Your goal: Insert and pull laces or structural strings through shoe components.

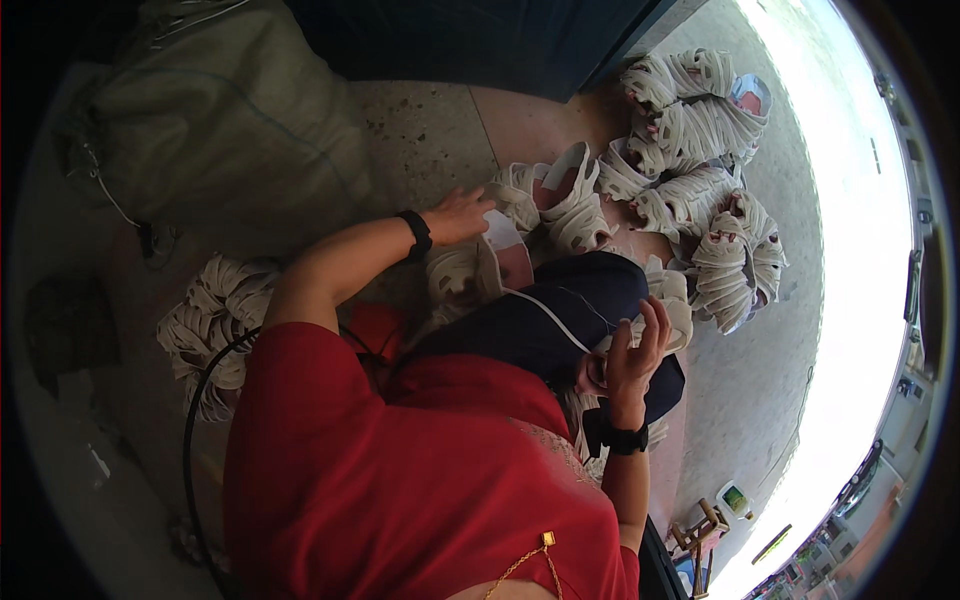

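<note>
My left hand (460,216) reaches forward with its fingers stretched out, beside a whitish curved piece with a pink face (513,262). That piece stands at the near end of a nested bundle by my dark-clothed leg (545,315). Over the leg, my right hand (637,358) is raised, its fingers bent and apart. A fine thread (585,303) runs across the dark cloth toward it; whether the fingers touch the thread is too small to tell. A white strip (548,318) lies across the same leg. Both wrists wear black bands.
Several bundles of nested whitish pieces (700,135) lie ahead and to the right. Another heap (215,325) sits left, near a black cable (188,440). A large stuffed sack (230,120) stands far left, below a dark panel (470,45). A small wooden stool (700,532) is at lower right.
</note>
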A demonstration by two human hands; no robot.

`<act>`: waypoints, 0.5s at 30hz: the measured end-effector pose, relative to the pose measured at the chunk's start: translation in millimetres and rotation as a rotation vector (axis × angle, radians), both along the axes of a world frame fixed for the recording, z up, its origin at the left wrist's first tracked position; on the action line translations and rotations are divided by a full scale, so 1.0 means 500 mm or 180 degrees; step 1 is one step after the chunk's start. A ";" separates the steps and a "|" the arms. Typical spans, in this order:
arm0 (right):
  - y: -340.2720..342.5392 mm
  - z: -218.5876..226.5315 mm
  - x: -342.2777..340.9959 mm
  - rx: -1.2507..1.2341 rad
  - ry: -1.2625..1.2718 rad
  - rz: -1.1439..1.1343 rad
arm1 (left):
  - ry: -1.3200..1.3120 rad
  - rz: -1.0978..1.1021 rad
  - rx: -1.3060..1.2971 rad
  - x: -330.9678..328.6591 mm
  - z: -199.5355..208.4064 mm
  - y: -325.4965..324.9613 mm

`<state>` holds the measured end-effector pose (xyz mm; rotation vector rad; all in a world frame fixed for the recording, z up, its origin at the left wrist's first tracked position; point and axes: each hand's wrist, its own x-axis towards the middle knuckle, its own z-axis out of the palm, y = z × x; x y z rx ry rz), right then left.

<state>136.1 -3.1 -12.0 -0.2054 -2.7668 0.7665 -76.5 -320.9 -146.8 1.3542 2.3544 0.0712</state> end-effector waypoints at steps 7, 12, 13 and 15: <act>-0.174 -0.050 -0.133 -0.0847 -0.0377 0.1071 | -0.0360 0.0011 0.0830 -0.099 0.392 0.070; -0.179 -0.031 -0.134 -0.1893 -0.1069 0.0478 | -0.0310 0.0151 0.1746 -0.037 0.530 0.125; -0.167 -0.022 -0.126 -0.2172 -0.1080 0.0266 | -0.0624 0.0493 0.2115 -0.036 0.517 0.135; -0.109 0.007 -0.061 -0.2710 -0.0729 -0.0209 | -0.1410 0.1106 0.2467 -0.038 0.461 0.156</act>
